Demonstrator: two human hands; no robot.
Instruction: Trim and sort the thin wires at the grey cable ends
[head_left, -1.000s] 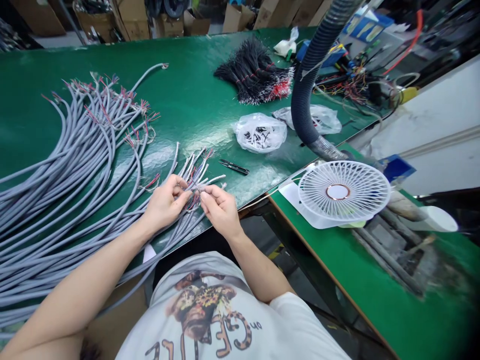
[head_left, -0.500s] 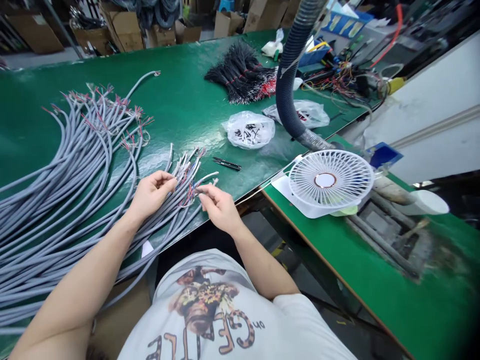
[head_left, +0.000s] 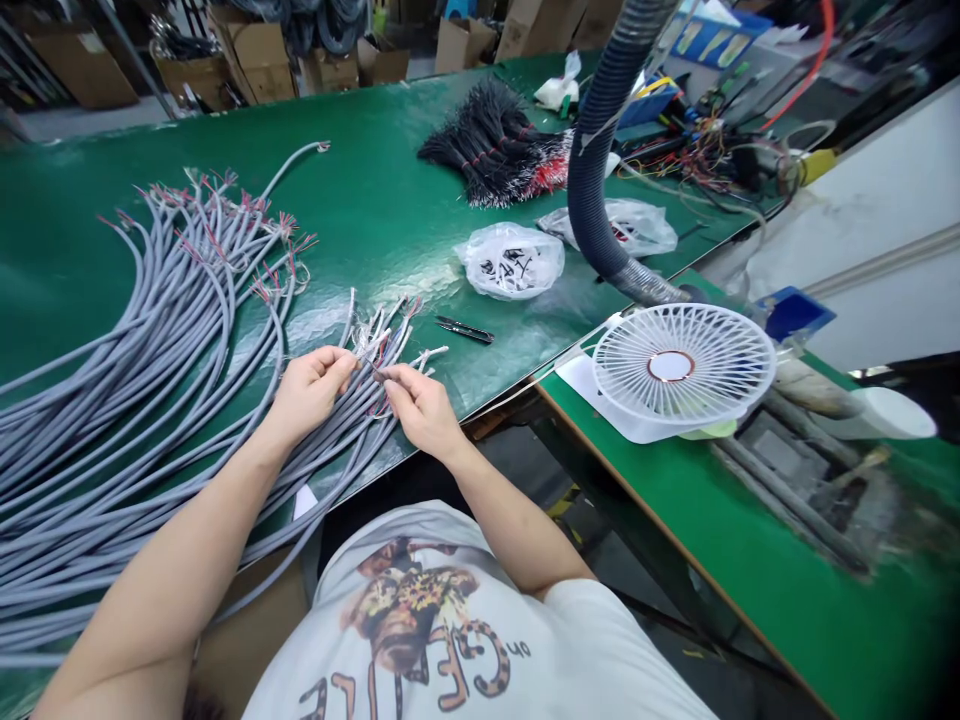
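A bundle of grey cables (head_left: 330, 462) lies along the front of the green table, its stripped ends showing thin red, blue and white wires. Over these ends my left hand (head_left: 313, 388) is closed in a pinch at the wire tips. Close beside it, my right hand (head_left: 421, 402) pinches a thin dark wire end, fingertips almost meeting those of the left. Exactly which strand each hand grips is too small to make out. Just beyond the wire ends lies a pair of black thread snips (head_left: 465, 330).
A larger pile of grey cables (head_left: 187, 270) spreads at left. Farther back are black wire bundles (head_left: 491, 150) and a plastic bag of small parts (head_left: 511, 262). A black flexible hose (head_left: 592, 170) hangs at right above a white fan (head_left: 684, 362) on the side bench.
My right hand has moved left, closer to my left hand, bringing the fingertips nearly together over the wire ends. The whole view has shifted slightly.
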